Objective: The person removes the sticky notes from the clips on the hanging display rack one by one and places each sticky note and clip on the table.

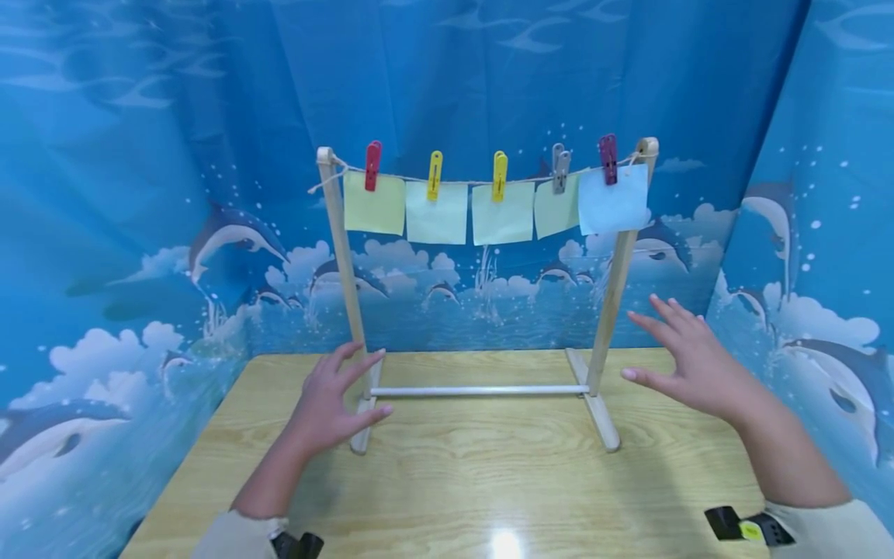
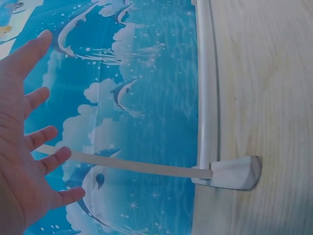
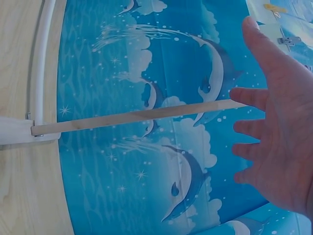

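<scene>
A wooden rack [image 1: 611, 303] stands on the table with a string [image 1: 454, 182] tied between its two posts. Along the string hang several paper squares: a yellow-green one [image 1: 374, 210] at the left, pale green ones in the middle, a light blue one [image 1: 613, 206] at the right. Each is held by a clothespin: red [image 1: 373, 165], yellow [image 1: 434, 176], yellow [image 1: 499, 176], grey [image 1: 560, 168] and dark purple [image 1: 608, 159]. My left hand [image 1: 335, 400], fingers spread, is by the left post, holding nothing. To the right of the right post, my right hand [image 1: 691, 361] is spread too, with nothing in it.
The wood-grain table [image 1: 482, 473] carries the rack, whose white crossbar [image 1: 482, 390] runs low between two feet [image 1: 602, 419]. Behind and beside it hangs a blue curtain [image 1: 447, 93] printed with dolphins. Black straps [image 1: 750, 528] circle both wrists.
</scene>
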`<state>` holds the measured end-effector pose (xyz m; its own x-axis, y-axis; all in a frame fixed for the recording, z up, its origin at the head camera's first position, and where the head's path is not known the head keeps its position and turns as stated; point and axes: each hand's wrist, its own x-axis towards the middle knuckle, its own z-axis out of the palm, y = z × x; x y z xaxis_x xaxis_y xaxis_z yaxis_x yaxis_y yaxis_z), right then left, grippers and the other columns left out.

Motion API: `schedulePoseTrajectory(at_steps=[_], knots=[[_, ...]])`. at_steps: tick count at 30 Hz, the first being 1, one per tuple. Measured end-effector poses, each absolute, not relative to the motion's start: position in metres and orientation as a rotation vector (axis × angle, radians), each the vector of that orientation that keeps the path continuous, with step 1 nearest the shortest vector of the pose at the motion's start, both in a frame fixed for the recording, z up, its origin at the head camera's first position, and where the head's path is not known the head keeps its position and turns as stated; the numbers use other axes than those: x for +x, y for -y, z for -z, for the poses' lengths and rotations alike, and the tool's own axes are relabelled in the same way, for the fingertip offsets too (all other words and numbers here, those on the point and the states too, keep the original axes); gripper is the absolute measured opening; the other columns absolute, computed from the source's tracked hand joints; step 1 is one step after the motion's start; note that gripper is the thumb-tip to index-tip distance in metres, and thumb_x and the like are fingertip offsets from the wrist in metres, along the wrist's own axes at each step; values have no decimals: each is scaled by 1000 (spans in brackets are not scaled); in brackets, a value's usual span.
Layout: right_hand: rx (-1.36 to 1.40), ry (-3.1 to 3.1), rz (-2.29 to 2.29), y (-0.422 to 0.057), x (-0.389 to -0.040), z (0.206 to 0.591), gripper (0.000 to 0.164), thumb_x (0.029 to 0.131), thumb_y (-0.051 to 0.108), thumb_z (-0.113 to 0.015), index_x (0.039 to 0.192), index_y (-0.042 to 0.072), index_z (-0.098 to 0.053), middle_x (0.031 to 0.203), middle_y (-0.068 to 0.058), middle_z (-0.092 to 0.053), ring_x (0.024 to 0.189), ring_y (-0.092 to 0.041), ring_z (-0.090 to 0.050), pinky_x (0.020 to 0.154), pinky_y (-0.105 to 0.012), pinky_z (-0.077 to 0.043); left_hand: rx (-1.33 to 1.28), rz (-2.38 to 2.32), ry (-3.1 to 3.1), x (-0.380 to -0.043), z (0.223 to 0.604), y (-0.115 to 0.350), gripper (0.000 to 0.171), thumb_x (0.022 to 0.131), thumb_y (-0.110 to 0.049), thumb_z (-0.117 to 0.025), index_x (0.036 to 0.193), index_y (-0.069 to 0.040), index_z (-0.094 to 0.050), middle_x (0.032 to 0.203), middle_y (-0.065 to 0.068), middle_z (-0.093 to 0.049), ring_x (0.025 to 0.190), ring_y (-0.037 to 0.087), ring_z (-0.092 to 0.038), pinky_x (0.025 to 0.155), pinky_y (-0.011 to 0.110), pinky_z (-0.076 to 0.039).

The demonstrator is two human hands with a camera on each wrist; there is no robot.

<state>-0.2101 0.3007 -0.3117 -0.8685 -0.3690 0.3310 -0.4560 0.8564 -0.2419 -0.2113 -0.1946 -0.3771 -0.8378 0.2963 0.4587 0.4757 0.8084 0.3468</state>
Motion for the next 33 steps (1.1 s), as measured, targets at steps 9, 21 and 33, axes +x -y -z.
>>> schedulePoseTrajectory(at_steps=[9,21,33], knots=[[669,2736,-472,-290,-204,304,82,86,44,-73,149,6,-36,157,-28,-17,144,-47,-4,115,-61,4,-605,677,2591,-214,365,191,76,79,-50,-76,146,-28,-47,149,15,-37,131,41,-37,97,70,-36],[703,2773,-604,-276,-200,294,83,85,40,-75,151,11,-35,160,-18,-14,143,-48,-10,103,-77,-16,-662,695,2535,-215,346,193,81,78,-45,-80,147,-23,-44,149,15,-37,134,42,-34,96,70,-38],[832,2718,-752,-249,-193,284,76,87,33,-75,151,22,-37,161,-8,-19,141,-47,-20,93,-80,-28,-725,743,2463,-224,307,198,72,79,-36,-82,140,-15,-52,146,16,-41,133,40,-36,98,67,-40]])
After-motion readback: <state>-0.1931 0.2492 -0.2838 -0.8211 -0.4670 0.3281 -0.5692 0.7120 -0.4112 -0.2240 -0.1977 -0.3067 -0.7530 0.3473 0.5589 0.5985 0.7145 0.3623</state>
